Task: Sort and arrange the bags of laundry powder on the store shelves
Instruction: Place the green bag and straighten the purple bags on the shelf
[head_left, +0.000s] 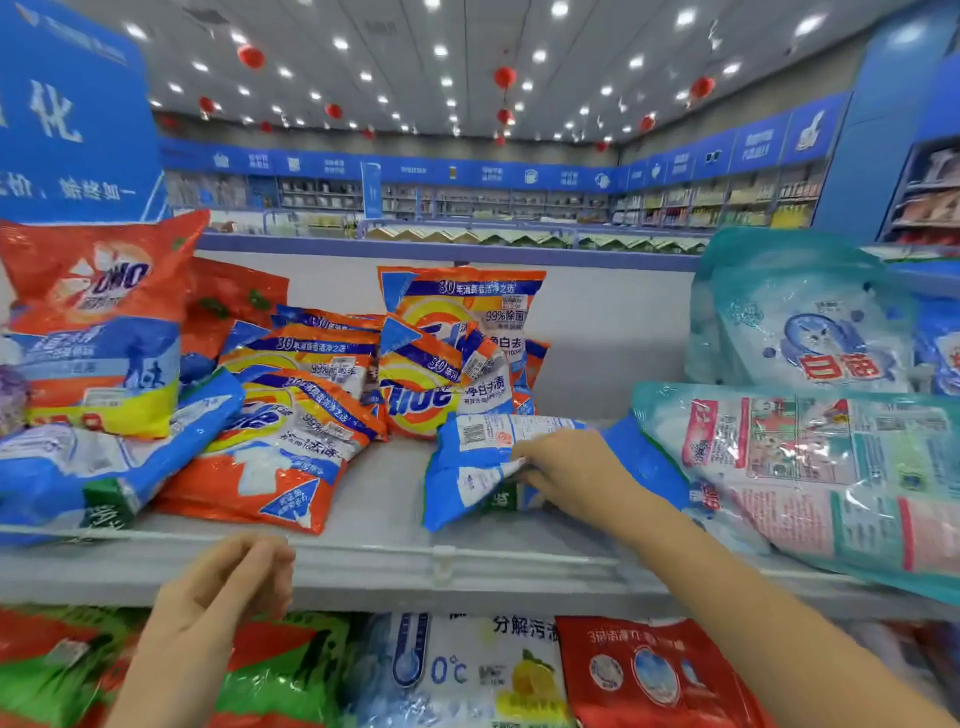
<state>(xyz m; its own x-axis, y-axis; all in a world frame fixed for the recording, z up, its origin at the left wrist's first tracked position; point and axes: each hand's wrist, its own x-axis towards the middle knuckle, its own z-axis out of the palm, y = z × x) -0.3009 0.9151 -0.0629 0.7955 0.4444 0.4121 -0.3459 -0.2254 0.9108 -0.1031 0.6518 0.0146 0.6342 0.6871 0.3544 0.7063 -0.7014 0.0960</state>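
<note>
Blue bag: we see the blue bag (470, 457) flat on the upper shelf (384, 499), mid-right, back panel with barcode facing up; no brand readable from this side.
Right hand: the right hand (566, 475) rests on it, its fingers (537, 470) pinching the crumpled film.
Left hand: the left hand (228, 582) hovers in front of the shelf edge, fingers loosely curled, holding nothing.
Key relation: the bag lies directly under the right fingers and stretches left from them. Its long axis seems to run across the shelf, though we can't be sure. The right hand is far nearer; the left is well apart, down-left.
Neighbours: Tide bags (431, 384) are just behind and left, and a flat teal bag (810, 467) just right.
Writing: "Tide", "30年", "99%除菌" on the orange bags; "OMO" on the red bag (98, 332); "白猫" on the upright teal bag (810, 332); "0°C" on the lower-shelf bag (457, 670).
Next, our guess: lift the blue bag and move it to its matching group.
</note>
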